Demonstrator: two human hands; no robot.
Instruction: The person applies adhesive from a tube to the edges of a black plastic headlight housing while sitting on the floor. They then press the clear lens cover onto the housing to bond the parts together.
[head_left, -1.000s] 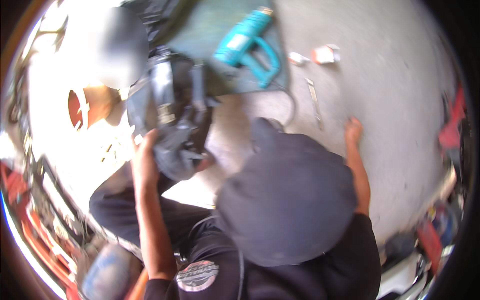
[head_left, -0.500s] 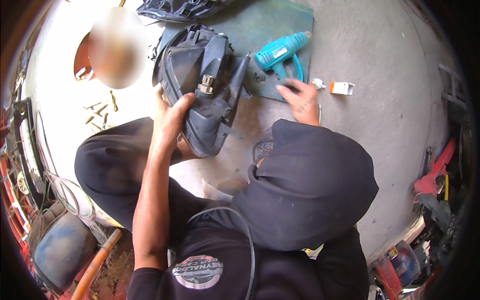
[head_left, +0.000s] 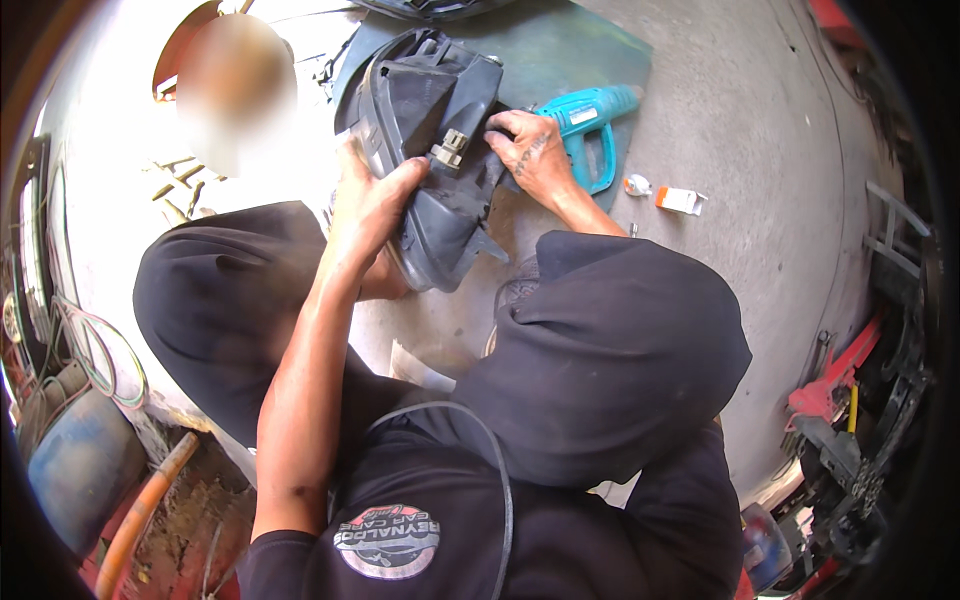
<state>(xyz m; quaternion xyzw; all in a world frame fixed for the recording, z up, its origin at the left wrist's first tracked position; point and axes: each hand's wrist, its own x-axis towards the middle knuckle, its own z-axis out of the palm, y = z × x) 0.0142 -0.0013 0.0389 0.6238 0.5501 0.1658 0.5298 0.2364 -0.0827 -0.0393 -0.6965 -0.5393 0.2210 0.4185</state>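
A black car headlight housing (head_left: 425,100) stands tilted between my knees, its back toward me. A pale connector or bulb base (head_left: 450,148) sticks out of that back. My left hand (head_left: 375,195) is closed round the near left side of the housing, thumb beside the pale connector. At the housing's right side, my right hand (head_left: 530,150) has its fingers curled in and pressed together. Whatever lies between those fingertips is hidden. Just beyond the right hand, a teal heat gun (head_left: 585,110) lies on its side.
The heat gun lies on a dark green board (head_left: 560,40). A small white-and-orange box (head_left: 682,200) and a bulb-like white piece (head_left: 637,185) are on the concrete floor at right. Drill bits or similar tools (head_left: 180,185) lie left. Another black housing (head_left: 440,8) shows at the top edge.
My right hand has moved left from beside the heat gun to the headlight housing, and its fingers have closed. My left hand keeps its hold on the housing.
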